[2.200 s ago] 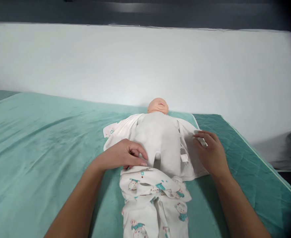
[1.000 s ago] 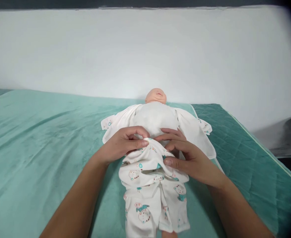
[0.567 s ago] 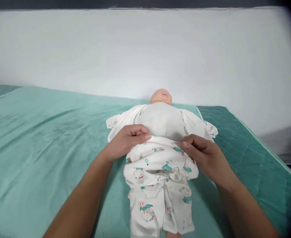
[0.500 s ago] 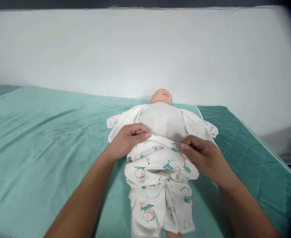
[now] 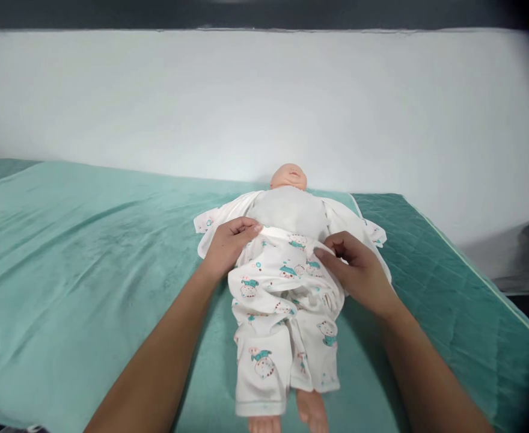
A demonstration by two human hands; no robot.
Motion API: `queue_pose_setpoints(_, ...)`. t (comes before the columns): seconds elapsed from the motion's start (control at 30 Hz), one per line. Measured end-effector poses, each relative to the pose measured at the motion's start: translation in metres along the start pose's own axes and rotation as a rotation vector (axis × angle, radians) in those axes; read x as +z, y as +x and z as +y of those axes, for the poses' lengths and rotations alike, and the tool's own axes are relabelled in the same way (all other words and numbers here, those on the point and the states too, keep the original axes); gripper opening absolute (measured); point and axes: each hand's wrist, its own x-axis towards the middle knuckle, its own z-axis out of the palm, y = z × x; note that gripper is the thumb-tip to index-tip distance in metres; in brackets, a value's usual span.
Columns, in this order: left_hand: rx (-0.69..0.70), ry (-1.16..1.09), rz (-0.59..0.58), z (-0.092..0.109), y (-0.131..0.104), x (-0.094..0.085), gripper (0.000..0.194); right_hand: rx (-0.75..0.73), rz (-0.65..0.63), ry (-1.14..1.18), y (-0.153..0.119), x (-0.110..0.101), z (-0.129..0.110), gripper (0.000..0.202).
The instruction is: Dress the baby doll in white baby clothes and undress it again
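Observation:
A baby doll (image 5: pixel 288 175) lies on its back, head away from me and feet toward me. It wears patterned white baby pants (image 5: pixel 264 337) with small cartoon animals, bunched at the thighs. The doll's bare feet stick out of the leg openings. My left hand (image 5: pixel 232 243) pinches the waistband at its left end, thumb on top. My right hand (image 5: pixel 359 267) grips the pants near the right side of the waist between thumb and fingers. A white top (image 5: pixel 345 219) lies spread open under the doll, its sleeves out to both sides, leaving the pale torso (image 5: pixel 287 207) uncovered.
A light green sheet (image 5: pixel 88 258) covers the bed beneath the doll. To the right lies a darker green quilted cover (image 5: pixel 445 288) with a pale edge. A white wall (image 5: pixel 246 96) rises behind the bed.
The waistband has moved up toward the doll's belly with both hands on it. The pants' legs have risen, so both feet now show. The view has tilted slightly.

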Motion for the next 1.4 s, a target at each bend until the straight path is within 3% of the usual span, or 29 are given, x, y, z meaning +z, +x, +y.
queue_pose_setpoints(0.13, -0.051, -0.027, -0.080, 0.001, -0.002, 0.002, 0.028, -0.021, 0.398, 0.018, 0.005, 0.014, 0.004, 0.019)
queue_pose_setpoints(0.2, -0.063, -0.054, -0.089, 0.001, -0.003, 0.002, 0.029, 0.050, 0.472, 0.093, 0.009, 0.016, 0.007, 0.022)
queue_pose_setpoints(0.33, -0.101, -0.103, -0.097, -0.001, -0.003, 0.003, 0.030, 0.210, 0.264, 0.171, 0.012, 0.010, 0.013, 0.031)
queue_pose_setpoints(0.47, 0.031, -0.077, 0.144, -0.008, 0.001, 0.006, 0.028, 0.186, 0.046, 0.155, 0.011, 0.001, 0.017, 0.032)
queue_pose_setpoints(0.53, 0.068, -0.043, 0.260, -0.012, 0.003, 0.008, 0.027, 0.163, 0.005, 0.156, 0.010, 0.000, 0.018, 0.032)
queue_pose_setpoints(0.63, 0.019, 0.011, 0.324, -0.017, 0.007, 0.008, 0.028, 0.157, 0.030, 0.128, 0.010, 0.004, 0.016, 0.031)
queue_pose_setpoints(0.7, -0.031, 0.050, 0.261, -0.016, 0.007, 0.005, 0.030, 0.167, 0.047, 0.104, 0.010, 0.006, 0.015, 0.031)
queue_pose_setpoints(0.77, -0.100, 0.067, 0.121, -0.013, 0.007, 0.001, 0.032, 0.183, 0.014, 0.103, 0.009, 0.004, 0.015, 0.032)
queue_pose_setpoints(0.87, -0.177, 0.052, -0.090, -0.007, 0.005, -0.011, 0.034, 0.194, -0.100, 0.142, 0.009, -0.006, 0.019, 0.033)
queue_pose_setpoints(1.03, -0.188, 0.101, -0.340, 0.003, 0.004, -0.032, 0.023, 0.194, -0.308, 0.268, 0.007, -0.025, 0.023, 0.028)
queue_pose_setpoints(1.17, -0.211, 0.052, -0.547, 0.009, 0.002, -0.041, 0.036, 0.234, -0.423, 0.322, 0.005, -0.028, 0.020, 0.026)
queue_pose_setpoints(1.4, -0.240, -0.031, -0.643, 0.012, -0.001, -0.045, 0.044, 0.284, -0.436, 0.311, 0.004, -0.025, 0.017, 0.033)
